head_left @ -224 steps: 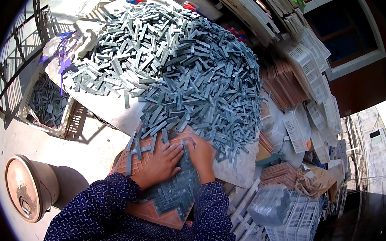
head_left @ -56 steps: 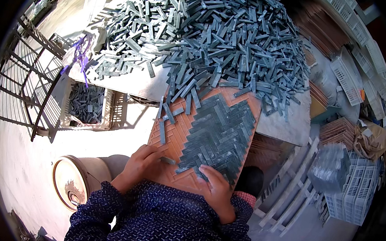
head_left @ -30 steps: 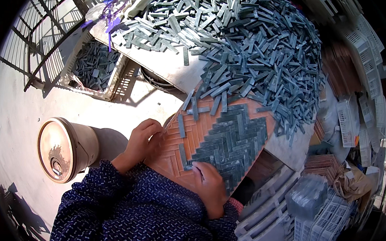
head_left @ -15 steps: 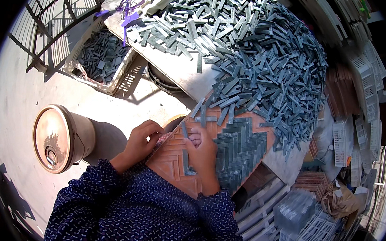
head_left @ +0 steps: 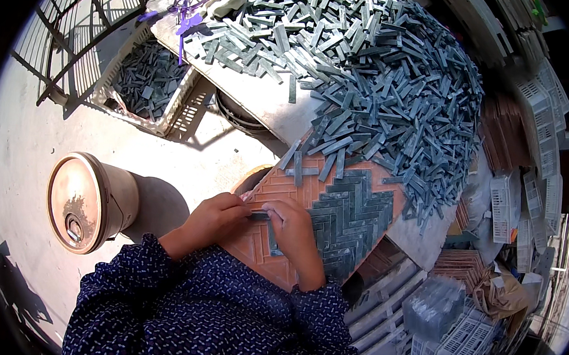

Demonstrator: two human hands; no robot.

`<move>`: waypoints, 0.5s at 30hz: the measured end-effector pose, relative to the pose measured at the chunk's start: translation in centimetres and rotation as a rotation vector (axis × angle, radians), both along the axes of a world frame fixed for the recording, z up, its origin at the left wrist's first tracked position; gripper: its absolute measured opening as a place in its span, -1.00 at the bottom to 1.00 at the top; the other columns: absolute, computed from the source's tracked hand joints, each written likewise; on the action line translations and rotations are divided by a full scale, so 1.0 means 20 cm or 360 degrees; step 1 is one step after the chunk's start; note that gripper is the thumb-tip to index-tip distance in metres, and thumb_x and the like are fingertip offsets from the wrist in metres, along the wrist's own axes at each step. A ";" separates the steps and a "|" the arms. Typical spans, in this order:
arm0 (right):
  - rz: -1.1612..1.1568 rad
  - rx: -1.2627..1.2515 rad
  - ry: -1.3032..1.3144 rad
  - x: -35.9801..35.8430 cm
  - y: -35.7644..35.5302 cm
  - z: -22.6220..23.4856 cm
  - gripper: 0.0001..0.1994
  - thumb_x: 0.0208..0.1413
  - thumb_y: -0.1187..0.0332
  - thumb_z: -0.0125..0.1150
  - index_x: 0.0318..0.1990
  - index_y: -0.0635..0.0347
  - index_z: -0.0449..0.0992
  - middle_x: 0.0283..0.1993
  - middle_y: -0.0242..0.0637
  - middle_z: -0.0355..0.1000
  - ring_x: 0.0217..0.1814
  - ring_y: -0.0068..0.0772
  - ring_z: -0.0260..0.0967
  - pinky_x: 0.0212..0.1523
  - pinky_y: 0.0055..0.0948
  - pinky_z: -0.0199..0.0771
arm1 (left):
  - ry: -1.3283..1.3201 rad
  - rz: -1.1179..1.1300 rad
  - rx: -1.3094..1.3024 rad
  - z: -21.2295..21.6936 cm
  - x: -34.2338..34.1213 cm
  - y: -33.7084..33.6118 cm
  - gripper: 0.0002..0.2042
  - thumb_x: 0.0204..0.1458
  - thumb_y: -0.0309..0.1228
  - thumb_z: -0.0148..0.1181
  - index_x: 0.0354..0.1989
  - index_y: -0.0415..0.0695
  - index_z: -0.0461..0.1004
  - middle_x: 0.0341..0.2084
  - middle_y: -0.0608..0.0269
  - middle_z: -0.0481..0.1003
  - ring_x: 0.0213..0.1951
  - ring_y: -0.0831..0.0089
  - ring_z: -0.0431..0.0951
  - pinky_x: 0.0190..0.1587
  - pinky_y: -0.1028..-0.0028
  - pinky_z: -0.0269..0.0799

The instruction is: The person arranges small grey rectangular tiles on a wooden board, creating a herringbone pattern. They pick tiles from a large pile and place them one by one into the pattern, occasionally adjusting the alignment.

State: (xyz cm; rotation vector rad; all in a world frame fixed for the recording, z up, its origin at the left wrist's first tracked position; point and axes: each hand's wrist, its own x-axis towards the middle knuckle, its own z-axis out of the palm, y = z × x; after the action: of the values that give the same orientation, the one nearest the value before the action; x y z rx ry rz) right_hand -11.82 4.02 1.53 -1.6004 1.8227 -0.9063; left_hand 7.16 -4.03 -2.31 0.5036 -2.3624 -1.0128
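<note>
1. The lower left edge of the terracotta-coloured board [head_left: 257, 263] is covered by the left hand [head_left: 213, 217] and the patterned sleeves [head_left: 129, 269]; part of the herringbone panel [head_left: 355, 217] is hidden behind the right hand [head_left: 293, 236]; the stacks at three o'clock are lost in shadow.
2. A slim dark strip [head_left: 259, 215] is held over the board, near the picture's centre, between the hands; the left fingers are nearly closed, with its near end pinched at their tips; the right hand is half curled at the other end; whether it is gripped there too cannot be told.
3. The board is moulded with raised zigzag ridges; flat, grey-green, stone-like strips are set closely on its right; a jumbled pile [head_left: 401, 86] of similar strips is heaped at one o'clock; a stained round bucket [head_left: 79, 203] is seen near nine o'clock, a slatted plastic crate [head_left: 107, 82] at ten.
4. Compared with half a second ago, the left hand has been brought closer to the right.
</note>
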 end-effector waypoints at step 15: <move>-0.0500 -0.0018 -0.0143 0.02 0.42 0.05 -0.86 -0.03 0.55 0.22 -0.27 0.34 0.54 -0.32 -0.11 0.49 -0.35 -0.30 0.48 -0.32 -0.46 0.45 | -0.0197 0.0176 0.0107 0.07 0.08 0.18 -0.75 -0.11 -0.54 0.22 -0.20 -0.22 0.44 -0.31 0.08 0.45 -0.27 0.13 0.50 -0.25 0.31 0.47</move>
State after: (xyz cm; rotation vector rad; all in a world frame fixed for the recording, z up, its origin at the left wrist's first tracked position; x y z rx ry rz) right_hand -11.44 12.49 2.47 -1.2767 2.0414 -1.1072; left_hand 8.67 -0.46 -0.98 0.7330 -2.3841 -1.0399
